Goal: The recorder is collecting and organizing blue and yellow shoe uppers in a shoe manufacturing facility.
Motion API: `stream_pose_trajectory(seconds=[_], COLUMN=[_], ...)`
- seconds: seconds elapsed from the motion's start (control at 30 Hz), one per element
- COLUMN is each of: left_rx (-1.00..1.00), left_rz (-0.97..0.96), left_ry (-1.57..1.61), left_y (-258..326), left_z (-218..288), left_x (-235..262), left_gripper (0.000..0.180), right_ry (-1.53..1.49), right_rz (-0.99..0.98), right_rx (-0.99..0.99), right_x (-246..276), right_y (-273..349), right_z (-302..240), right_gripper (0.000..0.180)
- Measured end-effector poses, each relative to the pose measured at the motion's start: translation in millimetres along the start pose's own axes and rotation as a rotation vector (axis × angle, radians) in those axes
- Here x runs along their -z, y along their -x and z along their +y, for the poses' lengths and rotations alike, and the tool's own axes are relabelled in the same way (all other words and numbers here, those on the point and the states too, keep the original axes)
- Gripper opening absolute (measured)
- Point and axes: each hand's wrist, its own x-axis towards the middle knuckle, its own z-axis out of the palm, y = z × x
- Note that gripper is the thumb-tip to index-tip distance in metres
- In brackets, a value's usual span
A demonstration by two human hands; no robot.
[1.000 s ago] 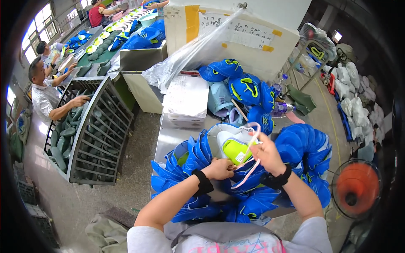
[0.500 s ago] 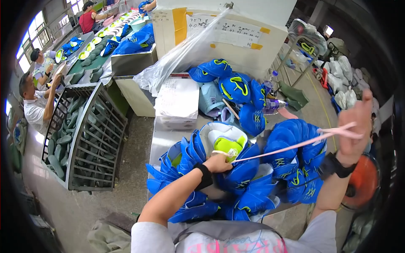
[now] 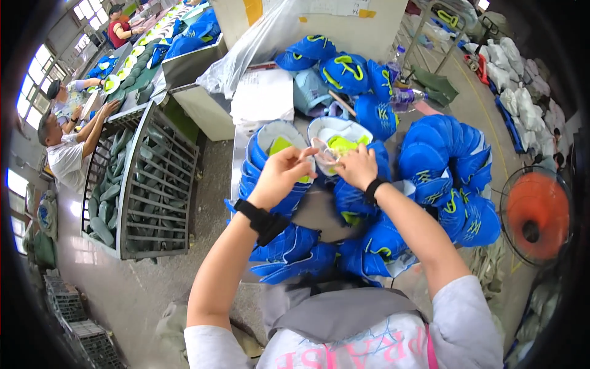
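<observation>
- Pale lace: thin and partly covered by the fingers of the left hand and right hand; where its ends run cannot be told.
- Shoe upper: near edge hidden behind both hands.
- Worktable: surface almost wholly buried under blue uppers.
- Orange fan: blurred, bent by the picture's rim.
- Person in red: too small for detail.

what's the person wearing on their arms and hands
Both forearms are bare, with no gloves on the left hand or the right hand. Each wrist carries a black band: a wide one on the left wrist, a narrower one on the right wrist. Short white sleeves cover the upper arms, over a grey apron top.
</observation>
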Motion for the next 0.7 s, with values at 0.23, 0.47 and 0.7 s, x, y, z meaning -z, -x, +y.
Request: stream_pose_trajectory(seconds=[0.23, 0.47, 0.7], left_rx=[-0.136, 0.099, -0.227], left_rz=[0.424, -0.002, 0.396], left_ry=[0.331, -0.227, 0.365], left_y=[-17, -49, -68], left_z=[-32, -27, -1], left_x=[23, -20, 20], left_gripper=[0.016, 0.027, 0.015], right_ry=[-0.081, -1.549, -0.41], right_rz=[0.338, 0.142, 0.189], right_rx=[-0.107, -0.152, 0.437], right_x=[-13, 168, 105], right_y=[-43, -46, -20], right_z=[161, 133, 76], right_gripper=[0.021, 0.02, 0.063])
